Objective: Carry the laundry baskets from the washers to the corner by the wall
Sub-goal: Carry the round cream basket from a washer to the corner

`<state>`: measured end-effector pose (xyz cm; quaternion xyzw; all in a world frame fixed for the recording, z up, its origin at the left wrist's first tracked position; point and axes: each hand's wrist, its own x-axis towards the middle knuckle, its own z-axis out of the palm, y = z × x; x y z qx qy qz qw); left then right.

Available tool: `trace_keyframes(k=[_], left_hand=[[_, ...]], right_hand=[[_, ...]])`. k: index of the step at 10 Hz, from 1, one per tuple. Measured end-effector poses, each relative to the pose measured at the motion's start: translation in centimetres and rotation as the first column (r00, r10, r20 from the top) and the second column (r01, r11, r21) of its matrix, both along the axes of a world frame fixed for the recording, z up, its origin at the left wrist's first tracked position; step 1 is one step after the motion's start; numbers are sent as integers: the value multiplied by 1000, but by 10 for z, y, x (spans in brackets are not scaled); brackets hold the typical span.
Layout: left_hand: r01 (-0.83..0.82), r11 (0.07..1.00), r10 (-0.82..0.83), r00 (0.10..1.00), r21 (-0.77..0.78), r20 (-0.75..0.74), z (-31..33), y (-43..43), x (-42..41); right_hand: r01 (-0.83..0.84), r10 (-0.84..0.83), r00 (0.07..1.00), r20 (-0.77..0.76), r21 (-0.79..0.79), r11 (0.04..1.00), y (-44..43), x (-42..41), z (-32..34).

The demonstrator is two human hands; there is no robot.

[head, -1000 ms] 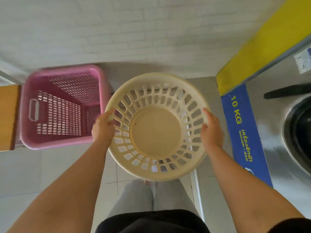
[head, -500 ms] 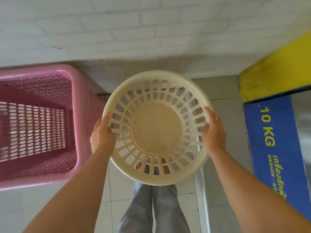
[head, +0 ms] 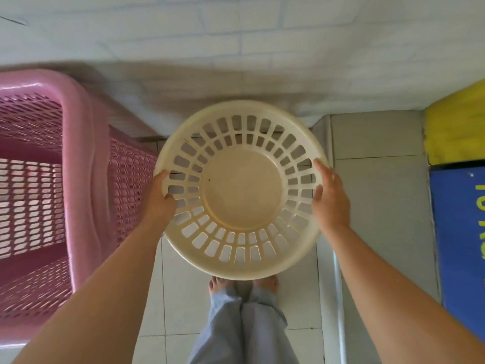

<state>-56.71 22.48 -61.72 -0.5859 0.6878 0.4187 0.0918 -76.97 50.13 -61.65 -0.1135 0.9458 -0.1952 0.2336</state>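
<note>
- A round cream plastic laundry basket (head: 242,191) with slotted sides and a solid flat bottom is held in the air, its open mouth turned up toward the camera.
- The basket's left rim is gripped by the left hand (head: 160,199): the thumb is laid over the rim onto the slotted inner wall, and the remaining fingers are hidden behind the outside.
- The right rim is clasped by the right hand (head: 331,199), with the thumb hooked inside and the fingers wrapped along the outer edge.
- The basket is empty; a small dark speck is seen on its bottom.
- A large pink rectangular plastic basket (head: 78,164) with perforated walls is set on the floor at the left, just beside the cream basket.
- A white brick wall (head: 236,40) is seen straight ahead, close behind both baskets.
- Pale floor tiles (head: 378,206) lie beneath; bare feet (head: 216,283) and light blue trouser legs (head: 244,327) are visible under the basket.
- A yellow and blue panel (head: 459,179) is partly seen at the right edge.
</note>
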Motion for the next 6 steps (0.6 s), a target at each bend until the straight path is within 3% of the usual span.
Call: trace_keyframes(k=[3,6], left_hand=[[137,990,-137,987,16,83,-25,-11,-6],[516,850,-467,832,-107,300,63,23,-12]], right_hand=[[-73,66,991,120,60,996,-5,-8,-20],[-300,306,951,-36,120,946,-26,18,58]])
